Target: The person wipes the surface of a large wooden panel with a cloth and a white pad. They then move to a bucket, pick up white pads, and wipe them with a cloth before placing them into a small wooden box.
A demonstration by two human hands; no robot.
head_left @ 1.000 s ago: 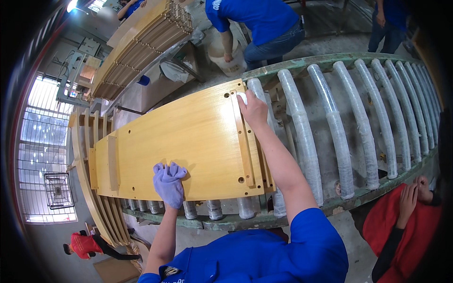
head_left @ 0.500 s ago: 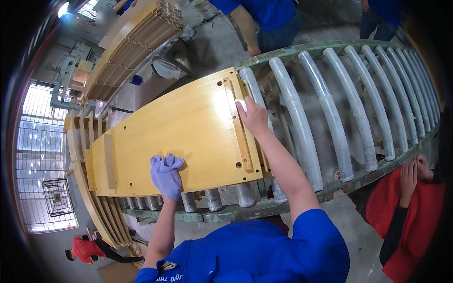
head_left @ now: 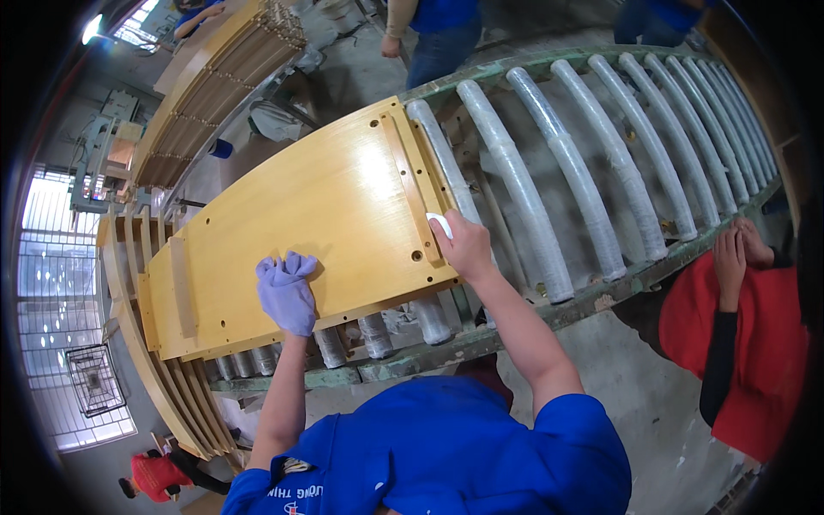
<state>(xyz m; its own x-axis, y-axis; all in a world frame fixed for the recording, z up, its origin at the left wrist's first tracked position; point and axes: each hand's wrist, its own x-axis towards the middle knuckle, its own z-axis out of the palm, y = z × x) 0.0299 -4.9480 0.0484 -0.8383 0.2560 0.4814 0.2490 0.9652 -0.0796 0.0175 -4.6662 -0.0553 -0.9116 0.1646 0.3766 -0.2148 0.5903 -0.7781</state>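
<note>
A long yellow-varnished wooden panel [head_left: 257, 215] with small dark holes lies across the rollers in front of me. Soft lavender fabric covers my left hand [head_left: 287, 292], which rests on the panel near its front edge. Whether the fabric is a glove or a wrapped cloth I cannot tell, and the fingers are hidden under it. My bare right hand [head_left: 468, 245] is closed on a small white pad [head_left: 440, 225] at the panel's right end. The pad is against a narrow wooden strip [head_left: 410, 184] fixed along that end, and its lower part is hidden by my fingers.
A green-framed conveyor [head_left: 549, 322] with plastic-wrapped rollers [head_left: 519, 189] curves away right. Curved slats [head_left: 163, 369] stand at the left; stacked boards [head_left: 206, 103] lie behind. A person in red [head_left: 738, 343] is at the right edge, and people in blue [head_left: 438, 39] are beyond the conveyor.
My right hand has slid with the white pad along the strip toward the front edge. My left hand stays at about the same spot on the panel. The whole view has shifted slightly.
</note>
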